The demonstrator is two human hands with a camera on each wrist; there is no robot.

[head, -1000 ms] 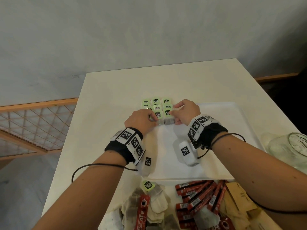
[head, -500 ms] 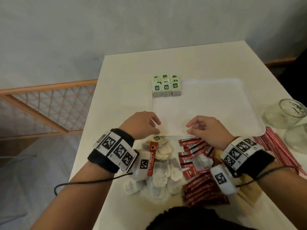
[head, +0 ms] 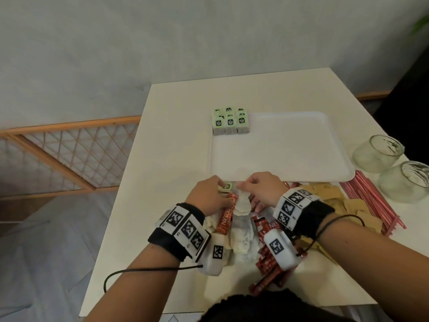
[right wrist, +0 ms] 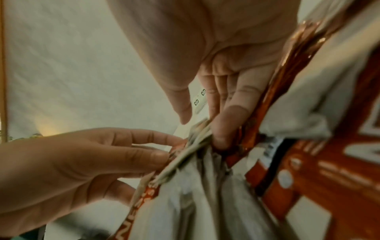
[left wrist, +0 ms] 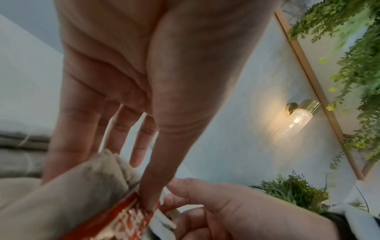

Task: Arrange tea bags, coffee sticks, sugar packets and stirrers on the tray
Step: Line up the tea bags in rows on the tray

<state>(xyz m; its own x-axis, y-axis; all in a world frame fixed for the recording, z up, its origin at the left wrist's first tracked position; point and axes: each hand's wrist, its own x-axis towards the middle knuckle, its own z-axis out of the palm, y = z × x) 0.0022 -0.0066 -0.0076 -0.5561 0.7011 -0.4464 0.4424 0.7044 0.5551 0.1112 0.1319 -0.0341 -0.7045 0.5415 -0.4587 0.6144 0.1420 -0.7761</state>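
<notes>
Wall lamp [left wrist: 298,120] in left-wrist view only

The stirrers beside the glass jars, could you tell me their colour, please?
The stirrers are red with thin pale stripes, clearest in the head view.

At the far left corner of the one white tray [head: 290,147] stands a block of tea bags [head: 231,123], three rows of three by their green tags, so nine. At the table's right edge stand two empty glass jars [head: 378,153], beside them a bundle of red stirrers [head: 376,201] too many to count. Along the near edge lie a heap of loose tea bags [head: 241,231], red coffee sticks [head: 267,261] and brown sugar packets [head: 334,196]; none of these piles can be counted.
</notes>
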